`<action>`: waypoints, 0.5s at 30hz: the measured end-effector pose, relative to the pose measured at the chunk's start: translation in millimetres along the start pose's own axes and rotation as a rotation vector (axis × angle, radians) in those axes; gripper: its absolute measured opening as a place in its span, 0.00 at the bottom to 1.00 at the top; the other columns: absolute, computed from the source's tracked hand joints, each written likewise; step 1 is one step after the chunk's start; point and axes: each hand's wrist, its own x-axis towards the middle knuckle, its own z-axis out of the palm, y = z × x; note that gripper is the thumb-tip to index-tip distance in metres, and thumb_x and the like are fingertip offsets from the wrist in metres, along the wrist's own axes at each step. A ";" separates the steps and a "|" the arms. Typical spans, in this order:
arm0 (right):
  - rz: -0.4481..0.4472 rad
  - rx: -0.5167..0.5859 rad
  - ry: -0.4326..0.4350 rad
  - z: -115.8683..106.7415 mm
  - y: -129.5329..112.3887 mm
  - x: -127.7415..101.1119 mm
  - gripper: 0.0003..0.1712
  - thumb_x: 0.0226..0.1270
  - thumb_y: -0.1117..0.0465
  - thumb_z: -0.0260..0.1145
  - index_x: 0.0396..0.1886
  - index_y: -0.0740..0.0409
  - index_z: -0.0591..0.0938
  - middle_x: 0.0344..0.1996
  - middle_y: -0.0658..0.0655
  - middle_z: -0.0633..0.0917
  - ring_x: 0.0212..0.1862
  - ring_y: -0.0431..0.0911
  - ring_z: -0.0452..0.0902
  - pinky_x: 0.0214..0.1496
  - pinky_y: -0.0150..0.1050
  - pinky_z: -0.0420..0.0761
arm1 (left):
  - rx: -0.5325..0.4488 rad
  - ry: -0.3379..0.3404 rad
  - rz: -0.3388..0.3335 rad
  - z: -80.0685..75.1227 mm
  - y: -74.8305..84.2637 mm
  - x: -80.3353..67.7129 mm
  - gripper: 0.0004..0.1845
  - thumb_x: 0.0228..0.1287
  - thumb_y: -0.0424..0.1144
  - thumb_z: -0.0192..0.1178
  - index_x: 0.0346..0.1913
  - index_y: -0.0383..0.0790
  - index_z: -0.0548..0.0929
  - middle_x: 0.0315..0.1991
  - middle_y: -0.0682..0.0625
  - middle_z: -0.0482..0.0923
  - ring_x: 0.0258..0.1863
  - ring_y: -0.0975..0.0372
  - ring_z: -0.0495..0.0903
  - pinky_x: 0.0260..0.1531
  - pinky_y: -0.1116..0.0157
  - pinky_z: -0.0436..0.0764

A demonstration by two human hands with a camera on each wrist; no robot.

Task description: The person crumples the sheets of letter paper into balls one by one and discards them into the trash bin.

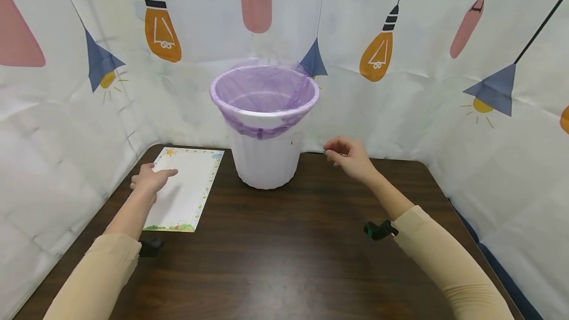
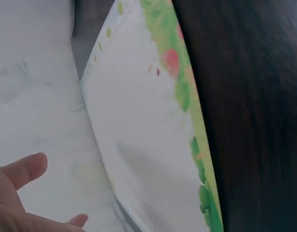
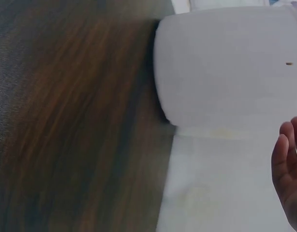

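A sheet of white paper (image 1: pixel 188 186) with a printed border of leaves, flowers and a sun lies at the left of the table. My left hand (image 1: pixel 150 180) hovers over its left side, thumb stretched out to the right, casting a shadow on the sheet. In the left wrist view the fingers (image 2: pixel 26 170) show at the lower left corner, holding nothing. A white bin (image 1: pixel 266 159) lined with a purple bag (image 1: pixel 266 88) stands upright at the back middle. To the right of it my right hand (image 1: pixel 348 158) hangs in the air, fingers loosely bent, with nothing visible in its grasp.
The dark wooden table (image 1: pixel 275 256) reaches back to a white curtain (image 1: pixel 200 102) printed with hanging lamps, which also encloses both sides. Black wrist devices (image 1: pixel 380 230) sit at both sleeves. A small dark mark shows on the bin's side.
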 end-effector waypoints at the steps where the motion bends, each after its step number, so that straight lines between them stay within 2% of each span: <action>1: 0.007 0.000 -0.015 1.4 0.9 -0.9 0.08 0.76 0.67 0.64 0.50 0.66 0.83 0.40 0.62 0.84 0.41 0.59 0.80 0.37 0.39 0.82 | 0.011 -0.007 -0.006 -1.5 -2.2 0.8 0.51 0.75 0.52 0.55 0.80 0.29 0.34 0.75 0.19 0.29 0.74 0.29 0.33 0.66 0.33 0.60; 6: 0.088 -0.023 -0.102 10.0 5.1 -6.1 0.10 0.78 0.68 0.61 0.53 0.67 0.82 0.43 0.63 0.84 0.41 0.48 0.81 0.38 0.37 0.82 | 0.069 -0.047 -0.009 -4.5 -14.8 4.7 0.54 0.72 0.50 0.58 0.79 0.28 0.31 0.74 0.18 0.28 0.73 0.26 0.34 0.66 0.32 0.60; 10: 0.132 -0.046 -0.166 17.4 -3.6 -13.2 0.10 0.78 0.68 0.60 0.53 0.67 0.82 0.44 0.63 0.85 0.41 0.47 0.83 0.41 0.42 0.84 | 0.166 -0.054 0.022 -0.8 -26.4 5.8 0.55 0.68 0.46 0.64 0.80 0.28 0.37 0.73 0.16 0.30 0.73 0.25 0.35 0.67 0.30 0.53; 15: 0.139 -0.032 -0.193 23.2 -11.1 -20.8 0.08 0.78 0.69 0.61 0.50 0.66 0.83 0.41 0.59 0.86 0.39 0.47 0.84 0.43 0.52 0.84 | 0.260 -0.070 0.085 -0.9 -37.1 1.9 0.55 0.63 0.44 0.69 0.79 0.27 0.44 0.73 0.15 0.32 0.71 0.23 0.38 0.66 0.30 0.52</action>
